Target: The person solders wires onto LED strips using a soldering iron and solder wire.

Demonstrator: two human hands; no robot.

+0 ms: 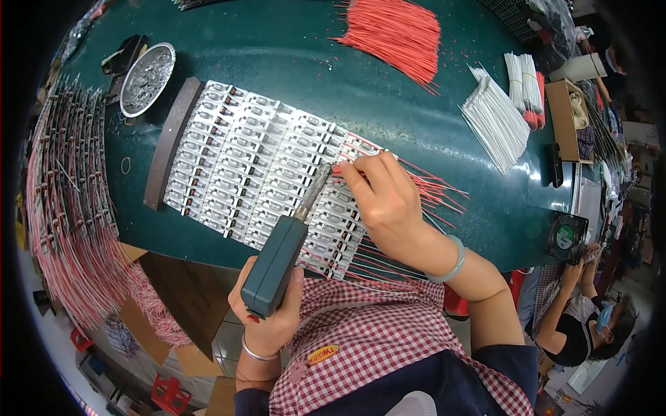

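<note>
My left hand (270, 322) is wrapped round a dark green soldering gun (276, 263), whose metal tip points up at a panel of small white units (267, 149). The units stand in several rows, each with a small clear part and metal pieces. My right hand (388, 201) is closed in a pinch on a red wire (337, 169), right beside the gun's tip. Whether the tip touches the wire is too small to tell. Red and white wires (433, 194) fan out rightward from the panel's right-hand row, partly hidden under my right hand and wrist.
A brown bar (170, 149) borders the panel's left end. Beyond it stands a metal bowl (148, 80) of grey scraps. Red wires (392, 38) and white wires (494, 121) lie in piles. Wired units (69, 201) hang at left. A co-worker (579, 322) holds a black fan (565, 237).
</note>
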